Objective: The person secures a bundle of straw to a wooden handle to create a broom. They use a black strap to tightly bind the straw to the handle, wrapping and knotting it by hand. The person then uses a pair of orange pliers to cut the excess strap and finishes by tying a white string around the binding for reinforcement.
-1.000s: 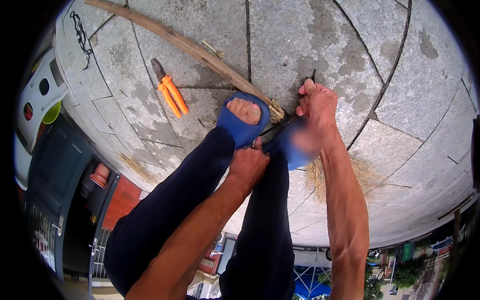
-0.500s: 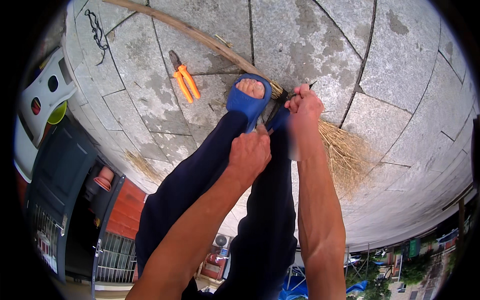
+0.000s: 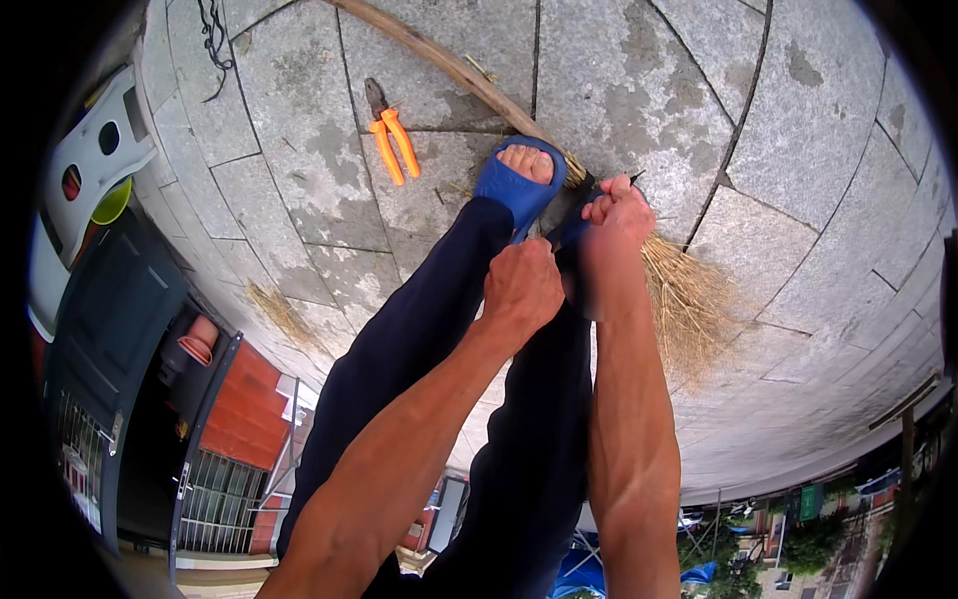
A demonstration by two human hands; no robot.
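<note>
Since a dark wrap (image 3: 586, 185) sits at the neck of the broom (image 3: 689, 299), you look to be mid-way through binding it, probably drawing a black strip (image 3: 638, 179) snug; that's a judgement, as the neck is partly covered. Broom lies slantwise on the paving (image 3: 589, 90): stick (image 3: 444, 60) running off at the top edge, bristles fanned out beside your right forearm, part of them behind it. Your right hand (image 3: 619, 205) is just beside the wrap, fingers curled tight with no gap showing, strip pinched between thumb and fingers, its end poking out past the tips. Your left hand (image 3: 526, 285) is nearer you, between the shins, fingers folded into a fist; can't tell what, if anything, it has hold of, since the knuckles face the camera. Your left slipper (image 3: 507, 190) overlaps the lower end of the stick; can't say how hard it presses. Right foot mostly hidden, area blurred. Next move calls for, I'd judge, steady tension on the strip, the broom's neck pinned so it doesn't roll, and the strip end not slipping from your pinch. Pliers (image 3: 391, 140) with orange handles lie left of the stick, untouched and within easy reach; loose black cords (image 3: 214, 45) lie farther off, upper left; a bit of straw (image 3: 281, 314) lies left of your legs.
</note>
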